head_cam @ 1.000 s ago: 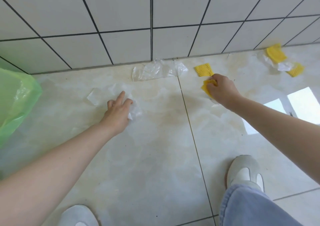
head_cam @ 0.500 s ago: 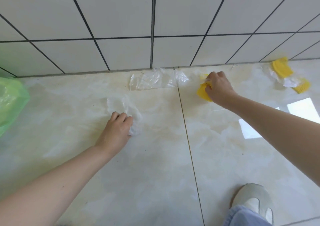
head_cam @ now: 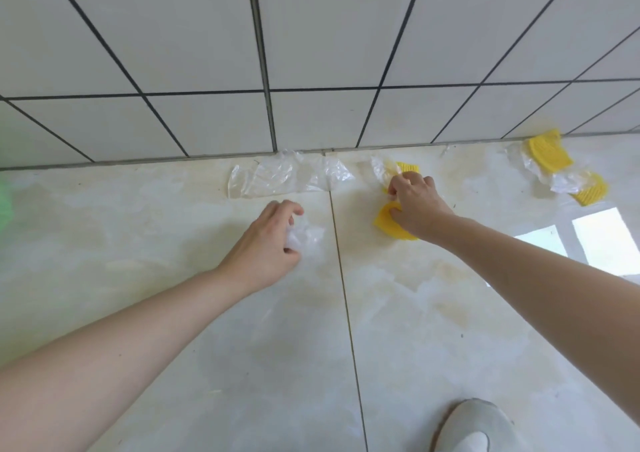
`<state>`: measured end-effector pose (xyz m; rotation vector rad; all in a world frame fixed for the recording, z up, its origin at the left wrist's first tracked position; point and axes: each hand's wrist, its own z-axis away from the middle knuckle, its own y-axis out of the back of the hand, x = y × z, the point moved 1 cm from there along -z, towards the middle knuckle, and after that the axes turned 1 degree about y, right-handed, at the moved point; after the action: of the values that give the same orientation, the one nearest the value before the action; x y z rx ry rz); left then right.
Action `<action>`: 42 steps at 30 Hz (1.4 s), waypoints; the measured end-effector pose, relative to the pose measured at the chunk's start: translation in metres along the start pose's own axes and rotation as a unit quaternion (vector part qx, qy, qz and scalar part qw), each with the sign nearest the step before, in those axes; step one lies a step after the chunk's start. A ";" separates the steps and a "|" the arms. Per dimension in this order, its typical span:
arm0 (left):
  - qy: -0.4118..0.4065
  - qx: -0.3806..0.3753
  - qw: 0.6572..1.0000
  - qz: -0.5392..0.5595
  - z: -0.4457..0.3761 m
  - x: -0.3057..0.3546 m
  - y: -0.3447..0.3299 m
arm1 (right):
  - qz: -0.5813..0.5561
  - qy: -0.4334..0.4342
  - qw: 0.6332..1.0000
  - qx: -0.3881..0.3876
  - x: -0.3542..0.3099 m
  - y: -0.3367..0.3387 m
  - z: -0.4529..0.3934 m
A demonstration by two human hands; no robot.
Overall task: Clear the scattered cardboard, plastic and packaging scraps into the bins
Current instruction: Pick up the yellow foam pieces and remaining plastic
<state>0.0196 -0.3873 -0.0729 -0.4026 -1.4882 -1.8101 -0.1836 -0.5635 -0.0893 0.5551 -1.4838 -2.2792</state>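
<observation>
My left hand grips a crumpled wad of clear plastic just above the pale floor. A yellow ribbed cardboard scrap is held under the palm of my right hand, whose fingertips pinch a second yellow scrap and a bit of clear film by the wall. A flat sheet of clear plastic lies against the wall base between my hands. Two more yellow scraps with clear film lie at the far right.
A white tiled wall rises right behind the scraps. A sliver of the green bin bag shows at the left edge. My white shoe stands at the bottom right. Bright window reflections sit on the floor at right.
My left hand has lifted with the plastic wad and moved right, toward the flat sheet. My right hand, holding one yellow scrap, has reached up to the second by the wall. The view shifted right.
</observation>
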 end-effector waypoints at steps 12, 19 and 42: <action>0.123 -0.066 0.979 -0.150 -0.074 0.014 -0.020 | -0.047 -0.037 0.997 0.053 0.022 -0.005 0.007; 0.060 -0.009 0.969 -0.240 -0.072 0.024 -0.033 | -0.047 -0.040 0.998 0.009 0.033 -0.006 0.008; -0.023 -0.080 0.967 -0.240 -0.106 0.067 -0.028 | -0.079 -0.038 0.991 0.104 0.063 0.022 0.002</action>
<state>-0.0223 -0.5086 -0.0781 -0.1666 -1.5731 -2.3237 -0.2363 -0.6022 -0.0763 0.6735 -1.7863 -2.2991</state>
